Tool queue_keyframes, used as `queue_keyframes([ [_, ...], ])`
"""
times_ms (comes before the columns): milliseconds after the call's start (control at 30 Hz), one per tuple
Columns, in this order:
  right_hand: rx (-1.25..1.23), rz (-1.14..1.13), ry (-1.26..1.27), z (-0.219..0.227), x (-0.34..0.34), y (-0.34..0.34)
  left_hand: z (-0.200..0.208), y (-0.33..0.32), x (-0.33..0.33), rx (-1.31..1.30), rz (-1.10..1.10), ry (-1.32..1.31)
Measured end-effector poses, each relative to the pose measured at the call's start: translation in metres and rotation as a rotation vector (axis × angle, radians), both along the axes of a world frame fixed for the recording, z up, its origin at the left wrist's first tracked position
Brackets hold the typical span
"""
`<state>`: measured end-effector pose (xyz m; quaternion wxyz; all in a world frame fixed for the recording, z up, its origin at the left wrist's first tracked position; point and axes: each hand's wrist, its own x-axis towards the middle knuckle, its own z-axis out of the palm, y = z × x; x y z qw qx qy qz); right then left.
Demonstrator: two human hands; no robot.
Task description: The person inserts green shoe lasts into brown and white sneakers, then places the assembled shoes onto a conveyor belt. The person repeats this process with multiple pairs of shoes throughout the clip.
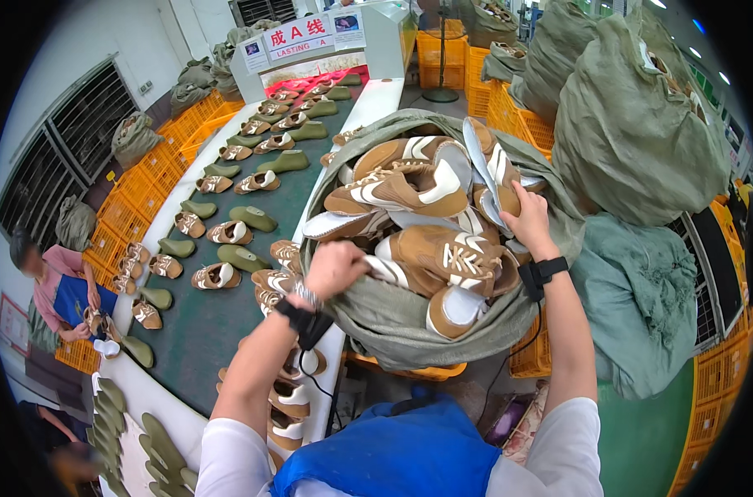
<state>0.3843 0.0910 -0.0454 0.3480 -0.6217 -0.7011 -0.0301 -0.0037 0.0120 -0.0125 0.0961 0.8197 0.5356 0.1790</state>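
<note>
A large grey-green woven sack [376, 323] stands open before me, heaped with brown shoe uppers [397, 189] that have white stripes and white laces. At the sack's left side, my left hand [335, 269] is closed at the white-and-brown end of a shoe upper [384, 270]; its fingertips are partly hidden. My right hand [530, 217] grips another brown shoe upper [501, 170] at the right of the heap, its pale underside tilted up toward the left. Between my hands lies a laced brown shoe upper [455, 255].
Left is a dark green conveyor [186, 348] with rows of shoe uppers and green shoe lasts [253, 218]. Another person [78, 290] handles a shoe at its far side. Full sacks [633, 124] and orange crates [517, 116] stand right. A green cloth sack [633, 298] lies nearer.
</note>
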Motion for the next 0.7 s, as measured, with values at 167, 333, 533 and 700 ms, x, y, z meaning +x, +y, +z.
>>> queue_keyframes([
  [167, -0.006, 0.033, 0.016, -0.002, 0.004, -0.007, -0.019, -0.067, -0.016, 0.463, -0.252, 0.124],
  [333, 0.04, 0.075, 0.007, -0.008, 0.003, -0.007, -0.029, -0.059, -0.028, 0.007, 0.378, -0.725],
  [533, 0.058, 0.055, 0.006, 0.001, -0.017, -0.005, -0.019, -0.053, -0.018, -0.215, 0.326, -1.123],
  [700, 0.218, 0.078, 0.068, 0.017, -0.038, -0.009, -0.004, -0.043, -0.006, -0.201, 0.3, -1.426],
])
